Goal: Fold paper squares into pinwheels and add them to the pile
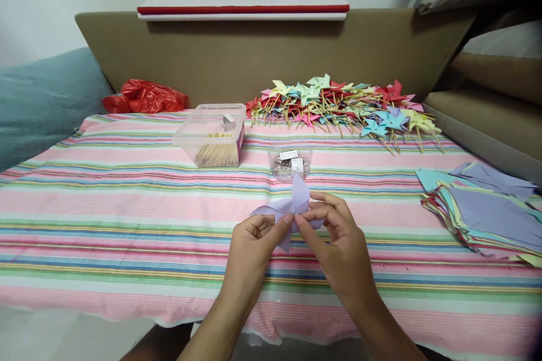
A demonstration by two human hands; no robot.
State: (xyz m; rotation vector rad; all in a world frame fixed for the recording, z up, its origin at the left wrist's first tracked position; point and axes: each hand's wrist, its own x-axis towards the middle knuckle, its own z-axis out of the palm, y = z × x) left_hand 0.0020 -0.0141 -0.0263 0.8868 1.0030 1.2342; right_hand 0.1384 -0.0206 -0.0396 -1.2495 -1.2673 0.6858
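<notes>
A lilac paper pinwheel [300, 196] with curled blades is held up between both hands, above the striped cloth [127, 237]. My left hand [256, 242] pinches it near the centre with thumb and fingers. From the other side my right hand [339, 231] grips it too, its thumb close to the left thumb at the middle. The centre itself is mostly covered by the thumbs. Just beyond the pinwheel sits a clear plastic tub [275, 153] holding small metallic pieces and white labels.
A clear box [207, 118] of wooden sticks stands back left, near a red plastic bag [156, 96]. Many finished pinwheels [313, 93] lie piled at the back right. Cut paper sheets [491, 214] are stacked at the right. A brown board [237, 62] rises behind.
</notes>
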